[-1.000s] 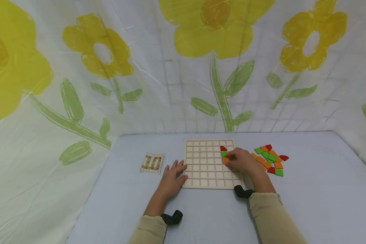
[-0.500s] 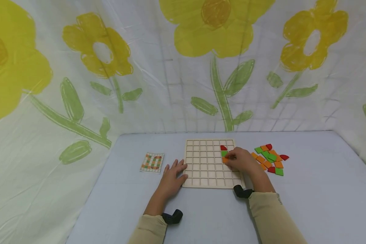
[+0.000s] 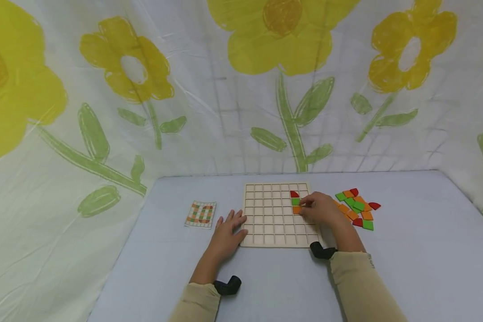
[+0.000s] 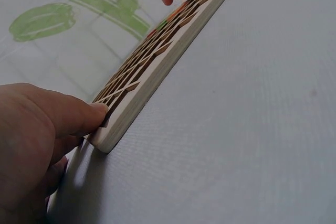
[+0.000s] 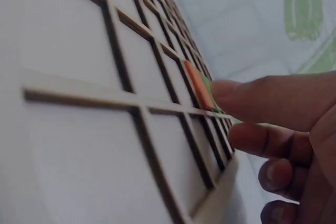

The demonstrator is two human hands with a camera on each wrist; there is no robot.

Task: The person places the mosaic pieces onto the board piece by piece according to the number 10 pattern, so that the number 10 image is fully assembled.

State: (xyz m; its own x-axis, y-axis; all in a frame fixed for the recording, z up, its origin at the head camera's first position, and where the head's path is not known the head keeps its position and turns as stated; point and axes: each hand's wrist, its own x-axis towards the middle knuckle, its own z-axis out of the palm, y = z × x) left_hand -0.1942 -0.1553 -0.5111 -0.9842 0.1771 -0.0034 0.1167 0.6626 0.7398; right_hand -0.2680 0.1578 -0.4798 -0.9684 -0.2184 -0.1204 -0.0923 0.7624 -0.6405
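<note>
A wooden grid board (image 3: 269, 229) lies on the table. In one of its columns sit a red quarter-round tile (image 3: 294, 194), a green square tile (image 3: 295, 201) and an orange square tile (image 3: 296, 209), one below another. My right hand (image 3: 323, 211) hovers over the board's right side, just beside the orange tile. In the right wrist view the thumb (image 5: 252, 98) is near or touching the tiles, apart from the index finger; which it is, I cannot tell. My left hand (image 3: 225, 236) has spread fingers at the board's left edge, its thumb (image 4: 84, 114) resting on the rim.
Right of the board lies a loose group of orange, green and red tiles (image 3: 358, 206), partly behind my right hand. A pattern card (image 3: 201, 214) with a coloured grid lies to the left. Behind the table (image 3: 273, 281) hangs a flower-painted sheet (image 3: 209, 147).
My right fingers have drawn slightly right, off the orange tile, which now shows more fully in its cell. The left hand stays at the board's edge.
</note>
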